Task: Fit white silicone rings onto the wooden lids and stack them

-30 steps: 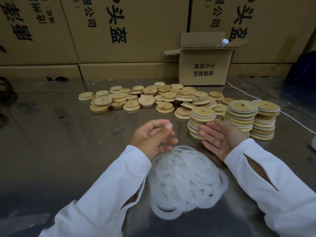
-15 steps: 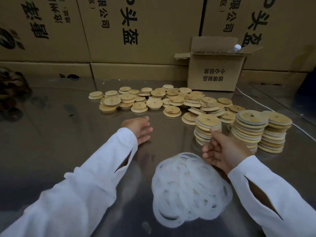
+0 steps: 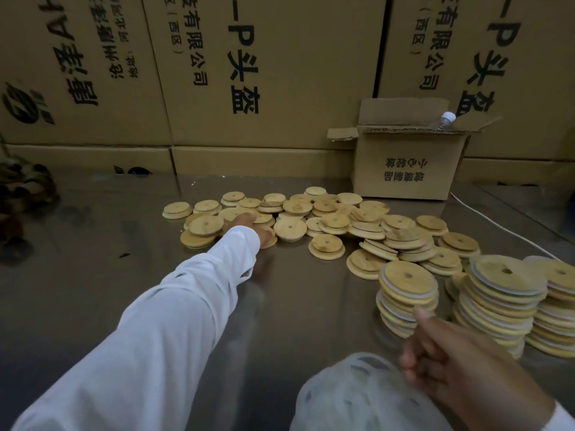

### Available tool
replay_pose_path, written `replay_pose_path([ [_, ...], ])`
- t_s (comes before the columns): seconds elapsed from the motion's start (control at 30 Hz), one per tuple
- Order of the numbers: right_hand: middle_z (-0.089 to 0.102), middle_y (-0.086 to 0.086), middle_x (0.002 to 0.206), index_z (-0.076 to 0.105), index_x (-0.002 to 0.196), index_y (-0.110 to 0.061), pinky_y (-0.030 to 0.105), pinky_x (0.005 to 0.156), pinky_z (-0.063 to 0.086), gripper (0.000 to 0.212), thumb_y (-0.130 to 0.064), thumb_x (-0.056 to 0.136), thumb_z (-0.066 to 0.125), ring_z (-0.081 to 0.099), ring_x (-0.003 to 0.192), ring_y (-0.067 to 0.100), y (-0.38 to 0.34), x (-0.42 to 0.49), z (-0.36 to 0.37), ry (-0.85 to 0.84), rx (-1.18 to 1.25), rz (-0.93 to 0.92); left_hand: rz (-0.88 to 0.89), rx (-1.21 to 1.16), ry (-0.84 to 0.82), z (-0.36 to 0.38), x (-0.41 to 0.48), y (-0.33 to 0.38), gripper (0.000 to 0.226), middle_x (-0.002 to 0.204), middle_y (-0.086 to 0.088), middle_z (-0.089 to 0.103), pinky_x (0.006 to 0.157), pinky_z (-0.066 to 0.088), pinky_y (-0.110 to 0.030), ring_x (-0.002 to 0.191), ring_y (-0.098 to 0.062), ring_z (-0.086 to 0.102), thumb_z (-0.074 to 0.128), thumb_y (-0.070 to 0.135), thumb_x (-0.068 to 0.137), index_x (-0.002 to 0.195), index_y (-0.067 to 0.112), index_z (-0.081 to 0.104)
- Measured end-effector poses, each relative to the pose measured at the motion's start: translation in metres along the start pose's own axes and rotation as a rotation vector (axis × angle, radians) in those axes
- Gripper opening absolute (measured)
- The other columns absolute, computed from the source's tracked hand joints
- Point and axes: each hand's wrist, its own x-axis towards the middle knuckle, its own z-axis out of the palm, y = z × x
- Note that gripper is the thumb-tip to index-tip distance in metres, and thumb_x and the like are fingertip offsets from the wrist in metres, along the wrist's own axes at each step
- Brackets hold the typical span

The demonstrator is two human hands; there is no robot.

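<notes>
A: Quick q: where's the left hand (image 3: 253, 227)?
B: Far out on the loose lids (image 3: 326, 219), at the pile's left part, arm stretched over the steel table (image 3: 93, 275). Sleeve + blur hide the fingers, so I can't tell if it has a lid or only touches them.
A: And the right hand (image 3: 435, 359)?
B: Near side, at the far edge of the ring pile (image 3: 357, 399). Fingers are curled in and the thumb sticks up toward the nearest stack (image 3: 407, 293). Too blurred to say whether a ring's in there.
A: Why split like that?
B: Prob so each hand fetches its own part, one lid + one ring, to meet in the middle. That saves a reach.
A: Does the layout make sense?
B: Yep. The rings sit closest to the body, I'd guess b/c they're floppy and tangle, so they're easier to peel apart up close. Bare lids are spread low at the back so any one can be grabbed. Finished ones go right in 3 stacks: the nearest one, the middle stack (image 3: 504, 303) and the end stack (image 3: 557, 306). White edges show btw the wood layers, i.e. rings on.
A: Progress?
B: Plenty of bare lids left, so approx midway at best.
A: Anything else around?
B: A small open carton (image 3: 404, 163) w/ a bottle (image 3: 445, 118) poking out, a white cable (image 3: 497, 225) past the lids, and big printed cartons (image 3: 264, 73) behind.
A: Risk?
B: The stacks look uneven, and the nearest is close to that thumb, so a knock could topple it.
</notes>
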Motion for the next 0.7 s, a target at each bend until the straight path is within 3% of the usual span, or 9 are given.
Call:
replay_pose_path([
  [0.07,0.05,0.017,0.048,0.04,0.046,-0.008,0.032,0.053,0.037,0.04,-0.022,0.082,0.053,0.047,0.043,0.026,-0.003,-0.001,-0.003,-0.002,-0.015,-0.004,0.121,0.193,-0.029,0.004,0.003,0.002,0.05,0.138,-0.005,0.047,0.094,0.037,-0.029,0.122,-0.024,0.047,0.059,0.02,0.088,0.134,0.015,0.042],
  [0.17,0.051,0.015,0.049,0.042,0.048,-0.008,0.032,0.054,0.039,0.038,-0.023,0.08,0.054,0.049,0.043,0.024,-0.005,-0.001,-0.006,-0.003,-0.019,-0.001,-0.044,-0.308,-0.043,0.015,0.004,-0.003,0.029,0.142,0.006,0.042,0.075,0.043,-0.037,0.107,-0.016,0.048,0.049,0.011,0.089,0.117,0.019,0.043],
  [0.2,0.052,0.014,0.048,0.043,0.051,-0.007,0.033,0.055,0.039,0.036,-0.023,0.081,0.053,0.049,0.043,0.023,-0.006,-0.001,-0.006,0.002,-0.011,-0.003,-0.033,-0.268,-0.034,0.013,-0.002,-0.001,0.028,0.14,0.004,0.044,0.071,0.042,-0.035,0.104,-0.018,0.049,0.053,0.01,0.087,0.112,0.017,0.043],
  [0.27,0.053,0.012,0.047,0.044,0.058,-0.006,0.032,0.057,0.04,0.032,-0.023,0.083,0.052,0.05,0.043,0.022,-0.006,-0.001,-0.006,0.016,0.006,-0.016,0.13,0.004,0.073,0.002,-0.018,0.002,0.039,0.129,-0.004,0.054,0.076,0.039,-0.024,0.107,-0.023,0.054,0.068,0.009,0.078,0.111,0.019,0.051],
  [0.3,0.053,0.012,0.047,0.045,0.058,-0.006,0.032,0.057,0.04,0.032,-0.023,0.083,0.052,0.05,0.043,0.022,-0.005,0.0,-0.007,0.021,0.015,-0.025,0.198,0.021,0.087,-0.001,-0.031,0.005,0.048,0.123,-0.005,0.057,0.077,0.037,-0.019,0.104,-0.022,0.055,0.074,0.009,0.073,0.116,0.019,0.054],
  [0.43,0.053,0.009,0.046,0.046,0.055,-0.007,0.03,0.055,0.042,0.036,-0.024,0.086,0.052,0.049,0.047,0.021,-0.003,0.002,-0.005,0.034,0.036,-0.024,0.467,-0.255,-0.136,-0.017,-0.091,0.023,0.051,0.11,-0.001,0.056,0.067,0.042,-0.004,0.089,-0.013,0.057,0.078,0.003,0.067,0.109,0.024,0.059],
  [0.53,0.055,0.007,0.047,0.054,0.054,-0.008,0.026,0.05,0.045,0.036,-0.024,0.087,0.054,0.051,0.045,0.018,-0.002,0.001,-0.005,0.039,0.036,-0.032,0.599,-0.294,-0.303,-0.025,-0.141,0.039,0.055,0.111,0.003,0.059,0.083,0.048,-0.018,0.097,-0.016,0.061,0.079,0.005,0.066,0.106,0.035,0.056],
  [0.6,0.057,0.006,0.047,0.06,0.056,-0.009,0.023,0.047,0.044,0.035,-0.025,0.087,0.054,0.053,0.042,0.015,0.0,0.0,-0.004,0.021,0.024,-0.064,0.674,-0.27,-0.368,-0.022,-0.18,0.043,0.06,0.109,0.007,0.058,0.086,0.047,-0.016,0.099,-0.009,0.058,0.08,0.003,0.065,0.107,0.036,0.054],
  [0.7,0.062,0.007,0.051,0.068,0.066,-0.011,0.026,0.055,0.044,0.027,-0.028,0.082,0.056,0.057,0.045,0.014,0.001,-0.004,0.0,-0.046,0.001,-0.172,0.845,-0.144,-0.319,-0.007,-0.222,0.033,0.06,0.115,0.004,0.055,0.092,0.041,-0.013,0.106,-0.004,0.052,0.077,0.0,0.065,0.111,0.032,0.054],
])
